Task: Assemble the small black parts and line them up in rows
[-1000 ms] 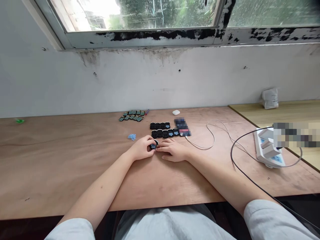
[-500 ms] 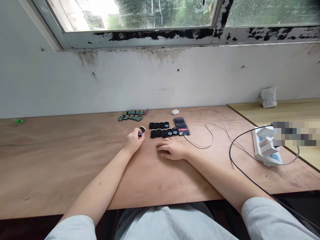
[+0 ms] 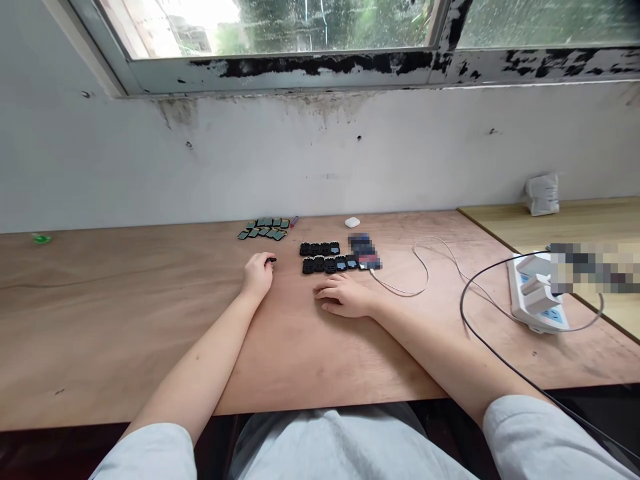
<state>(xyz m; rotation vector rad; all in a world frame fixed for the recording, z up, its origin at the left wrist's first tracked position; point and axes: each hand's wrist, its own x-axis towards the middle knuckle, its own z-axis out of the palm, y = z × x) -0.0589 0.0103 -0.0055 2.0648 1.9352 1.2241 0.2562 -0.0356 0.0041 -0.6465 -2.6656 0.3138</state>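
Note:
My left hand [image 3: 257,275] rests on the wooden table [image 3: 125,313], fingers curled around a small black part [image 3: 271,260] whose end shows past the fingertips. Just right of it lie two rows of small black parts [image 3: 327,257], some with blue faces. My right hand [image 3: 343,297] lies flat and open on the table below those rows, holding nothing. Farther back sits a cluster of flat green chips [image 3: 265,229].
A white earbud case [image 3: 353,223] and a small pink item [image 3: 295,221] lie near the wall. A white cable [image 3: 425,267], a black cable [image 3: 467,320] and a white power strip [image 3: 535,293] occupy the right. A green bit [image 3: 41,239] lies far left.
My left hand carried the black part away from my right hand, leftward and farther back, then lowered it to the table. My right hand stayed in place. The blue bits are now hidden.

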